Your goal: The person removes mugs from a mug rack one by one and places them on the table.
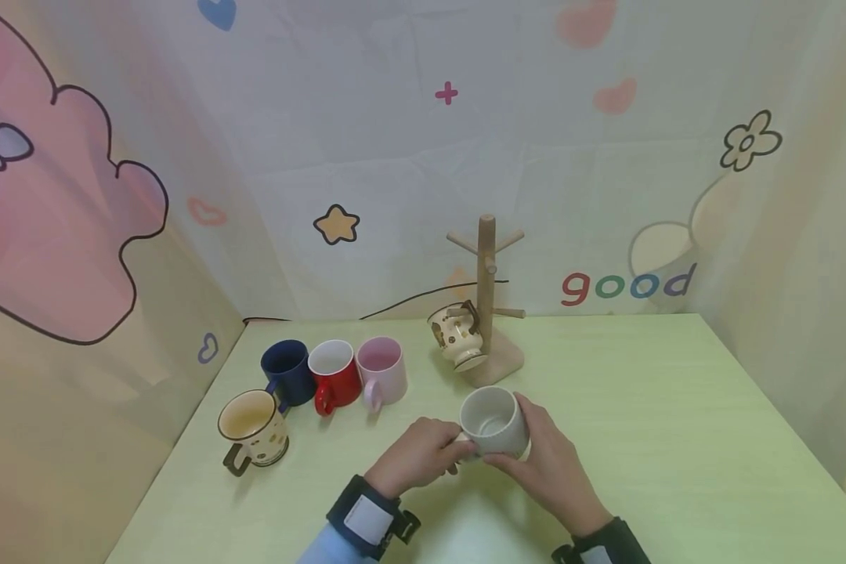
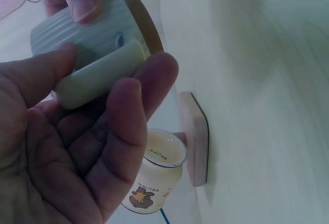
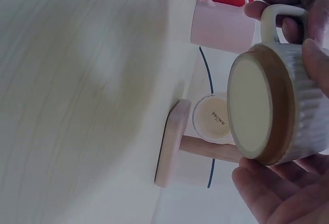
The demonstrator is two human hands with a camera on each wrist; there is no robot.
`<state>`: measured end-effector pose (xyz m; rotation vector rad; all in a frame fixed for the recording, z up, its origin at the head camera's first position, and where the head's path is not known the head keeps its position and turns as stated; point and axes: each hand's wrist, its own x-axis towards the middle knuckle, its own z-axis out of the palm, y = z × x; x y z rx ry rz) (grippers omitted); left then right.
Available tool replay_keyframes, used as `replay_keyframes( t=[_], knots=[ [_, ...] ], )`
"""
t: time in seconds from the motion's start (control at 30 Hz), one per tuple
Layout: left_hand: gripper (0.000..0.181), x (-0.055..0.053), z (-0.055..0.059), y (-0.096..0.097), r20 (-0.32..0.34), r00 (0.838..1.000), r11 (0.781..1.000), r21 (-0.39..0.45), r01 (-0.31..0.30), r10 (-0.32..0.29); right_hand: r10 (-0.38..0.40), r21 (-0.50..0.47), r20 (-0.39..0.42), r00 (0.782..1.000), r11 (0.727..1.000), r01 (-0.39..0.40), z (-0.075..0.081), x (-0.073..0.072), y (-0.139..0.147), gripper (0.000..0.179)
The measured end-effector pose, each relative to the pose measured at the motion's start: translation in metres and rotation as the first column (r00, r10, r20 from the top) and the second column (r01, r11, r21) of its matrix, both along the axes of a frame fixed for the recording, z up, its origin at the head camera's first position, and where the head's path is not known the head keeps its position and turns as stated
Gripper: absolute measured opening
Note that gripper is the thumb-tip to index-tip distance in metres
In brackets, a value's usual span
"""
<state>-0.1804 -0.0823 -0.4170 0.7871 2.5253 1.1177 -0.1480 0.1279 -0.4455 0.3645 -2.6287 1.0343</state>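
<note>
A white ribbed mug (image 1: 505, 440) with a tan base is held above the table in front of the mug rack. My left hand (image 1: 421, 453) pinches its handle (image 2: 100, 77), thumb on one side and curled fingers on the other. On the opposite side my right hand (image 1: 555, 470) grips the mug's body between thumb and fingers. In the right wrist view, the mug's pale underside (image 3: 250, 106) faces the camera. Just behind the hands, a cream patterned mug (image 1: 458, 335) hangs tilted from a low peg of the wooden mug rack (image 1: 486, 270).
On the left of the table (image 1: 641, 439) stand a navy mug (image 1: 298, 380), a red mug (image 1: 341, 385), a pink mug (image 1: 389, 376) and, nearer me, a cream mug with a brown handle (image 1: 271, 439). A printed curtain (image 1: 366, 141) closes off the back.
</note>
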Motion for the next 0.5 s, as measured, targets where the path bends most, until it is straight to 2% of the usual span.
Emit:
replay_keyframes(
  t=[0.5],
  knots=[
    [0.017, 0.0013, 0.0013, -0.0011, -0.055, 0.997, 0.998, -0.017, -0.060, 0.059, 0.007, 0.035, 0.047, 0.999, 0.999, -0.008, 0.0079, -0.0006, 0.0030, 0.089]
  ],
)
